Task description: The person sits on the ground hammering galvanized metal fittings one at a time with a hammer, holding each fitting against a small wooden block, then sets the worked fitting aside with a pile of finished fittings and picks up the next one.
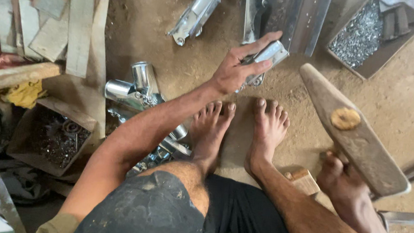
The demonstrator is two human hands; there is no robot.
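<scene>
Knees and dark shorts (pixel 158 217) fill the bottom, bare feet on dirt floor (pixel 407 109). L hand (pixel 235 68) reaches fwd, fingers clamped on shiny metal bracket (pixel 268 57) just past the toes. R hand (pixel 337 179) grips wooden mallet (pixel 354 132), raised. More chrome parts (pixel 137 90) lie left, near box of screws (pixel 55 138).
</scene>
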